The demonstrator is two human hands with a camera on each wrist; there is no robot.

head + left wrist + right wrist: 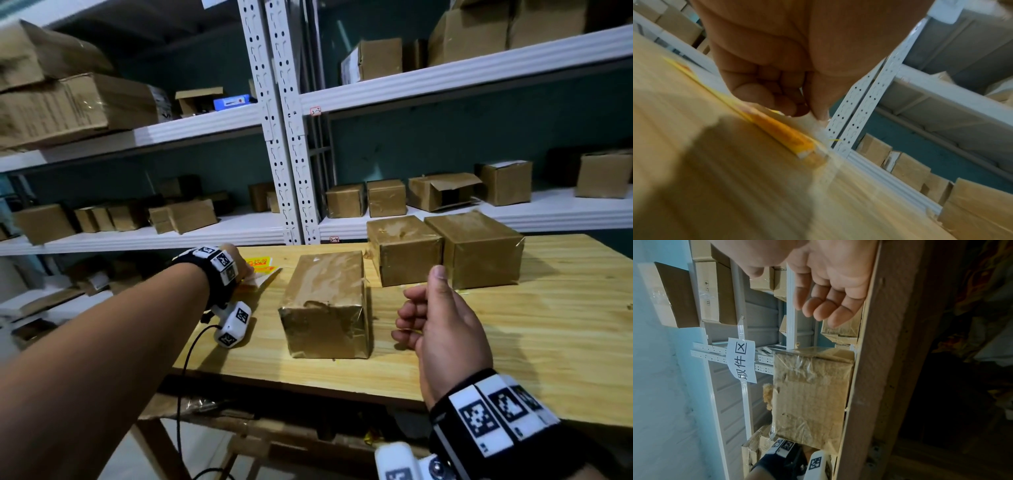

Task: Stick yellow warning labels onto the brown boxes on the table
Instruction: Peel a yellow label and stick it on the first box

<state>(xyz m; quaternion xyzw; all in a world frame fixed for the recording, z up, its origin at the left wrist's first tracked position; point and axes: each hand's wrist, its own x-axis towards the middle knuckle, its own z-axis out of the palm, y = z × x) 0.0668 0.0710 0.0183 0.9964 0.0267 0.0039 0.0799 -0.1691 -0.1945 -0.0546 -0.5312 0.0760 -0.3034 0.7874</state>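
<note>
Yellow labels (261, 266) lie on the worktop (513, 329); the left hand (236, 262) pinches them. The right hand (442, 318) hovers loosely curled, empty, beside the nearest brown box (325, 305).

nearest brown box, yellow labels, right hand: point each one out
nearest brown box (327, 284), head view, on its taped top face
yellow labels (261, 263), head view, on the top printed sheet
right hand (442, 318), head view, on its back

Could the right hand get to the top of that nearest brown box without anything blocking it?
Probably yes. The right hand hovers loosely curled and holding nothing, just right of the nearest brown box; only bare table lies between, and the box's top is uncovered.
</note>
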